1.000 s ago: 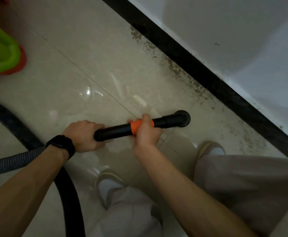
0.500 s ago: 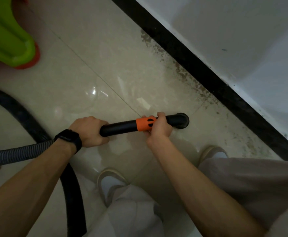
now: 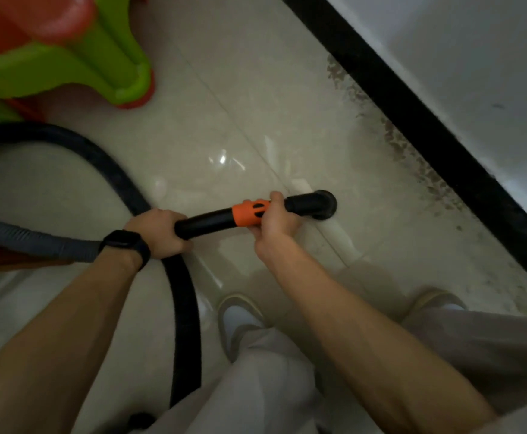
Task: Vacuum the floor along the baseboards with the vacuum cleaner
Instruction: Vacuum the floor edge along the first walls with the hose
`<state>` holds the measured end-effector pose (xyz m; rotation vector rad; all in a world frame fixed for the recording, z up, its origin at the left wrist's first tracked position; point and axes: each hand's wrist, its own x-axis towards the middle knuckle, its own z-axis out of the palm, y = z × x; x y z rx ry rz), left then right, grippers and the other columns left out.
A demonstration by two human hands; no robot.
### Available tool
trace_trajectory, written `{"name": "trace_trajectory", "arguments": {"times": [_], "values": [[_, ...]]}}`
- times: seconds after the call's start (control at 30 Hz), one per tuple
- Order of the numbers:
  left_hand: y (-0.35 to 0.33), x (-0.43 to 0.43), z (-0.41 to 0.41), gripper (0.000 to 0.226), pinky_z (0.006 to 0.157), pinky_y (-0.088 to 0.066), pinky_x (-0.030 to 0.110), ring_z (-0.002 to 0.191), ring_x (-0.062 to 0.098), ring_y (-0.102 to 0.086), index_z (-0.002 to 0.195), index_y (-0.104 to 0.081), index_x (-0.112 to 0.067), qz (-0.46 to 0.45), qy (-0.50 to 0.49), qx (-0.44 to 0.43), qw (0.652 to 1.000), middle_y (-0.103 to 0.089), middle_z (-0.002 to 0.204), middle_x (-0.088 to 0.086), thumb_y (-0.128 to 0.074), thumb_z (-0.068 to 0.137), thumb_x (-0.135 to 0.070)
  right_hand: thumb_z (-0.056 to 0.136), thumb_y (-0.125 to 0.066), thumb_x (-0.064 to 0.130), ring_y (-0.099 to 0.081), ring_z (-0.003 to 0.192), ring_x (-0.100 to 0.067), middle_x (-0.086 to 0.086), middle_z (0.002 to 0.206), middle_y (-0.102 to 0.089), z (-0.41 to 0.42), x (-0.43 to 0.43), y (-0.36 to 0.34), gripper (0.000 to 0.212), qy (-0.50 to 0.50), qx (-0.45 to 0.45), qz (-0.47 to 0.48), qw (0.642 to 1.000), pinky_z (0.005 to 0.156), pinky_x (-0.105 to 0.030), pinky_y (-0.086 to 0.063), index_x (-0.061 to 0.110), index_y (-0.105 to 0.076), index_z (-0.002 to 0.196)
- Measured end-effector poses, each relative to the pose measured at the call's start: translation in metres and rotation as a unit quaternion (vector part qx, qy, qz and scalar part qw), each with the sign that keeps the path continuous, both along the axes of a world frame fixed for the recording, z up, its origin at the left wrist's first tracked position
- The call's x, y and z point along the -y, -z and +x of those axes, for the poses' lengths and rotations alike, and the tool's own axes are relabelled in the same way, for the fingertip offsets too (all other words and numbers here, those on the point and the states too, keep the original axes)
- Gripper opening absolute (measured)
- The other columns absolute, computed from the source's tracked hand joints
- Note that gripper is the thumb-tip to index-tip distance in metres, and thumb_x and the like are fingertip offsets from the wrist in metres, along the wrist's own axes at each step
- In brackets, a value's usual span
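I hold a black vacuum wand (image 3: 207, 222) with an orange collar (image 3: 249, 212) level above the beige tiled floor (image 3: 255, 126). My left hand (image 3: 158, 231), with a black watch on its wrist, grips the wand's rear end where the grey ribbed hose (image 3: 33, 238) joins. My right hand (image 3: 276, 222) grips the wand just past the orange collar. The round black nozzle end (image 3: 320, 204) points down at the floor, some way short of the black baseboard (image 3: 428, 133). A band of dark specks (image 3: 412, 155) lies on the tiles along the baseboard.
A thick black hose (image 3: 180, 308) loops across the floor on the left and passes under my left wrist. A green and red plastic piece of furniture (image 3: 77, 51) stands at the top left. My two shoes (image 3: 237, 317) are planted below the wand. A white wall (image 3: 459, 57) rises above the baseboard.
My right hand slid forward along the wand, from over the orange collar to just past it. The view shifted, so the green furniture and black hose show more.
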<state>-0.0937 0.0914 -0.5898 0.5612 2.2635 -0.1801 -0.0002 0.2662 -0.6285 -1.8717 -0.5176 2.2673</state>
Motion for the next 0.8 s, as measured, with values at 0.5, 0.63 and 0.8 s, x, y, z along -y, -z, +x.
{"name": "trace_trajectory", "arguments": {"times": [0.5,0.63,0.8], "values": [[-0.008,0.010,-0.004,0.025,0.065,-0.046,0.030,0.087,0.022,-0.064,0.094,-0.061,-0.035,-0.055,0.125,-0.049,0.989,-0.063,0.091,-0.005,-0.065,0.076,-0.052,0.102,-0.061,0.024,-0.067,0.073,-0.023,-0.012,0.088,-0.067,0.034,0.025,-0.019,0.015,-0.042,0.038,-0.060,0.997,0.065,-0.042,-0.059,0.009,-0.057,0.104],[0.001,0.012,0.003,0.018,0.068,-0.049,0.032,0.087,0.020,-0.060,0.087,-0.055,-0.039,-0.058,0.173,-0.045,0.982,-0.051,0.083,-0.009,-0.062,0.078,-0.053,0.104,-0.060,0.029,-0.070,0.082,-0.027,-0.015,0.093,-0.069,0.064,0.037,-0.023,0.021,-0.016,0.058,-0.117,0.991,0.083,-0.047,-0.061,0.009,-0.055,0.102],[-0.003,0.003,0.007,0.016,0.066,-0.047,0.031,0.086,0.022,-0.060,0.084,-0.053,-0.039,-0.048,0.159,-0.050,0.985,-0.054,0.084,-0.006,-0.062,0.079,-0.050,0.103,-0.061,0.029,-0.071,0.093,-0.031,-0.019,0.109,-0.071,0.058,0.023,-0.025,0.026,-0.034,0.053,-0.101,0.993,0.077,-0.048,-0.064,0.007,-0.057,0.117]]}}
